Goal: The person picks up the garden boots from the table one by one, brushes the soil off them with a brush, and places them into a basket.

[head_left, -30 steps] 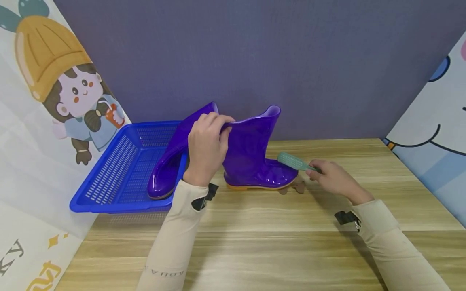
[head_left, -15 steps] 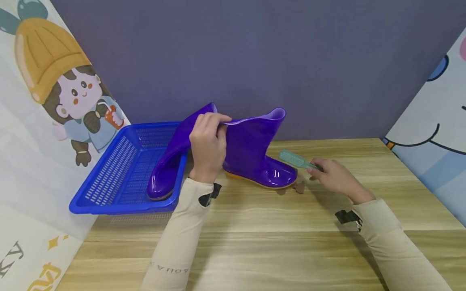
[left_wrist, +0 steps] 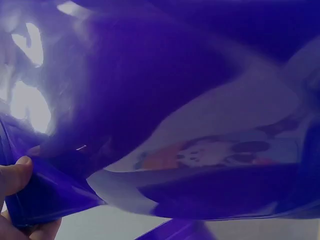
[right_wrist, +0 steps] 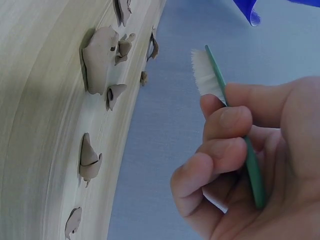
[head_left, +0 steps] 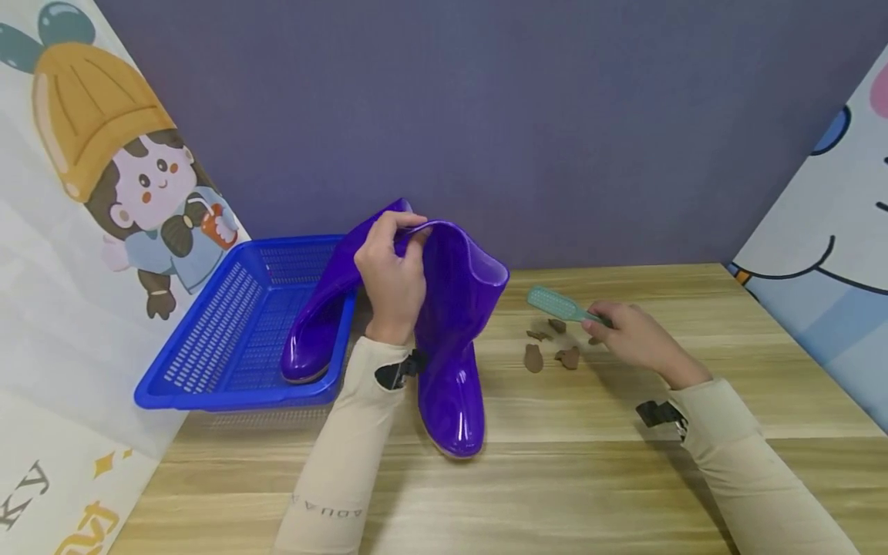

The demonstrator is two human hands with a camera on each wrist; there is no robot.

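Observation:
My left hand (head_left: 394, 281) pinches the top rim of a glossy purple rain boot (head_left: 451, 385), whose toe points toward me. The boot's shaft fills most of the left wrist view, and the thumb (left_wrist: 19, 172) presses on its folded edge. In my right hand (head_left: 638, 339) is a green brush (head_left: 558, 303) with white bristles (right_wrist: 205, 72), gripped by its handle. The brush is held above the table, apart from the boot. Several brown flakes (head_left: 533, 358), like dried mud, lie on the table below and left of it.
A second purple boot (head_left: 312, 339) leans in a blue plastic basket (head_left: 243, 399) at the left, its shaft over the basket's right rim. The wood-grain table (head_left: 555, 478) ends at a grey-blue back wall (head_left: 555, 139). Printed panels (head_left: 69, 308) stand at both sides.
The boot in my left hand has turned, its toe swinging from the right round toward me. The brush has come away from the toe, and more brown flakes now show on the table.

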